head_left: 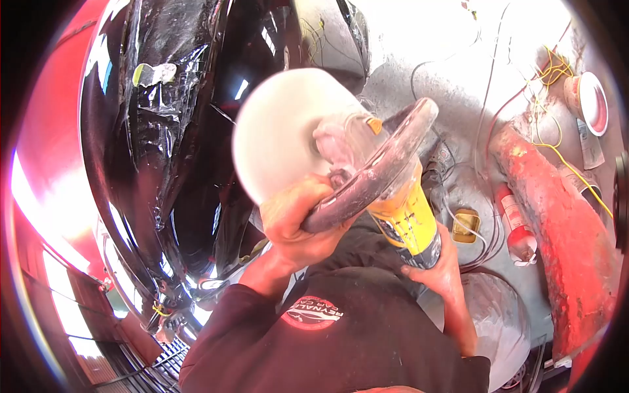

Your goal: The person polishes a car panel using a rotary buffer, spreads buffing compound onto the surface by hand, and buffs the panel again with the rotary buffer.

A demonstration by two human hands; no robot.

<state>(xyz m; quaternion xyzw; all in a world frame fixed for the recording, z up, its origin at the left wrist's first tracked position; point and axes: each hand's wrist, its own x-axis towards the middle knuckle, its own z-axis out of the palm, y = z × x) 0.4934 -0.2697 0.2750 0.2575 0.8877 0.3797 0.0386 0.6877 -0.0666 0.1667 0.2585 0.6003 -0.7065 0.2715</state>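
Observation:
A yellow and black power polisher (409, 213) with a large round white pad (282, 131) is held in front of my torso. My left hand (298, 219) is wrapped round its dusty loop handle (373, 173) near the pad. Around the dark rear end of the yellow body, my right hand (439, 265) is closed. The pad looks smeared by motion and faces the glossy black car panel (196, 157) at the left; whether they touch, I cannot tell. A pale green and white patch (154, 74) sits on the black bodywork.
On the right are a red, worn panel (557, 242), a red bottle (517, 226), a yellow tray (466, 226) and a round white pad (593, 103). Yellow cords (557, 69) and dark cables run over the floor. A plastic-like translucent cover (495, 321) lies beside my right arm.

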